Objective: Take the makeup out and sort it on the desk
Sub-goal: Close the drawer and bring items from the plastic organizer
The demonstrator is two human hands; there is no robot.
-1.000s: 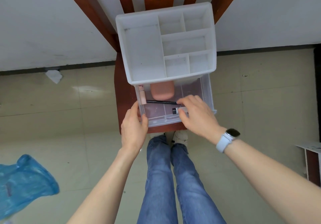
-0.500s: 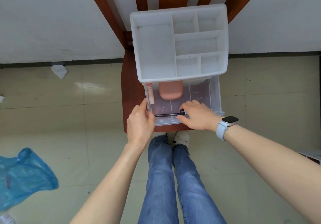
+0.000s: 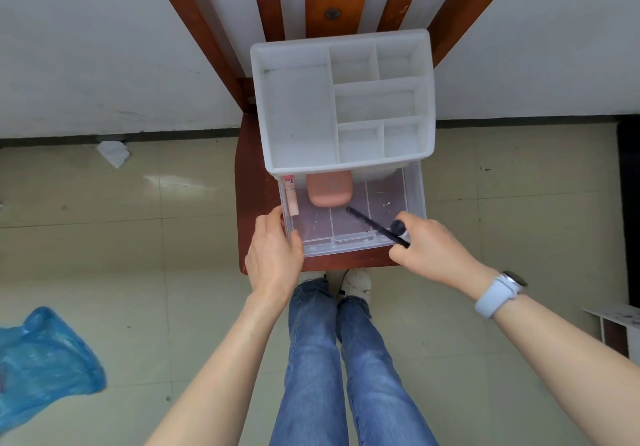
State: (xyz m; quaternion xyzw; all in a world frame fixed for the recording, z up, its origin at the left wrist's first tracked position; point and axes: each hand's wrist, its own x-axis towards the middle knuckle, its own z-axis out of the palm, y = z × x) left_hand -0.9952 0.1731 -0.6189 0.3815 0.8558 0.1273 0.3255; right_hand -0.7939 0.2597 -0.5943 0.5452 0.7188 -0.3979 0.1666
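Clear plastic drawer served as landmark: the left hand gripped its front-left corner; inside lay a pink tube and peach case; at its front-right, the right hand pinched a black pencil, tip angling back-left from the grip.

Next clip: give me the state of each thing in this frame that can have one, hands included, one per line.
Drawer: pulled open.
Top tray: compartments hold nothing.
Black pencil: lifted at a slant, gripped.
Pink case: lying in the drawer, partly under the tray.
Small tube: lying along the drawer's left wall.
Left hand: holds the drawer's front left corner.
Right hand: grips the pencil.
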